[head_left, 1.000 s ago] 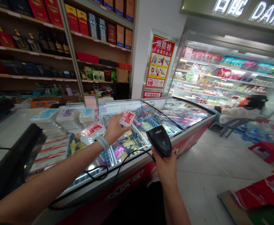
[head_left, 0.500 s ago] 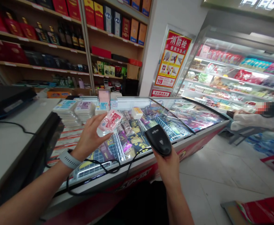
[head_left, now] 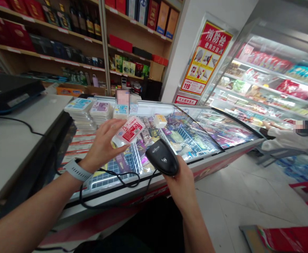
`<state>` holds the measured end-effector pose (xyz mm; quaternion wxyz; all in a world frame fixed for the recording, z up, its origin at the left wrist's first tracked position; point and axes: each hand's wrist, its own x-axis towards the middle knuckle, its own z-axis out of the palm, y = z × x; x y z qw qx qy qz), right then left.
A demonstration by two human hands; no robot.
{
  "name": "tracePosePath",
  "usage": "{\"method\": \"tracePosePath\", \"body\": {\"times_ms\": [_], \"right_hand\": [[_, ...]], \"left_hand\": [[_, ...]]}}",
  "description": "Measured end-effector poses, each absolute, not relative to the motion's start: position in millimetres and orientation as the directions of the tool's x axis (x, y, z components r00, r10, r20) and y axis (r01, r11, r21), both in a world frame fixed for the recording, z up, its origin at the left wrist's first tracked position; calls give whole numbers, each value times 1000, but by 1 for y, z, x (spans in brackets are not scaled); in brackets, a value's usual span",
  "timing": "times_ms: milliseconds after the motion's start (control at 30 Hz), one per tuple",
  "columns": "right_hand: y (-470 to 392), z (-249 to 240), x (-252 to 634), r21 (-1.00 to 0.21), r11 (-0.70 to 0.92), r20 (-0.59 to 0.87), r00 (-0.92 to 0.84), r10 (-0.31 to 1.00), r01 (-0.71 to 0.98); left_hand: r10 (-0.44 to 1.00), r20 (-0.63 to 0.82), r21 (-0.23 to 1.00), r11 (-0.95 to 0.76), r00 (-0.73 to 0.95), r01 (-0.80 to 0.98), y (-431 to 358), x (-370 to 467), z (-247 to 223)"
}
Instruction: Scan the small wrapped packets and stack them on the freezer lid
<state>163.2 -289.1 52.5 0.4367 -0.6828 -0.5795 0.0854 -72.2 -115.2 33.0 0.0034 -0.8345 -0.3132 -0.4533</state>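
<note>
My left hand [head_left: 102, 144], with a pale watch band on the wrist, grips a clear plastic pack with a red label [head_left: 131, 130] between thumb and fingers. My right hand [head_left: 181, 179] is wrapped round the handle of a black barcode scanner [head_left: 162, 157], whose head points toward the pack without touching it. A black cable [head_left: 122, 181] loops below the two hands. Left of the pack, stacks of similar packs with blue labels [head_left: 80, 104] and purple labels [head_left: 100, 107] stand on the glass-topped freezer. A yellow-labelled pack [head_left: 160, 120] lies farther back on the glass.
The chest freezer [head_left: 209, 154] runs to the right, with bagged goods inside. At the left is a counter [head_left: 24, 137] bearing a black device [head_left: 11, 93]. A person [head_left: 286, 137] sits at the far right, near a refrigerated display. Shelves of boxes and bottles stand behind.
The scanner in my right hand has moved left, closer to the held pack. My left hand still grips the pack, now slightly farther right in view. The camera view has shifted.
</note>
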Motion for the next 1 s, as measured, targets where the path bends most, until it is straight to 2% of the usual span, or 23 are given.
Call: {"method": "tracePosePath", "body": {"times_ms": [400, 1000], "right_hand": [[-287, 58, 161, -706, 47, 381, 323, 866, 707], [-286, 57, 160, -675, 46, 385, 299, 873, 736]], "left_hand": [[496, 761, 221, -805, 418, 551, -117, -69, 33], [516, 742, 247, -804, 428, 542, -116, -70, 31]]}}
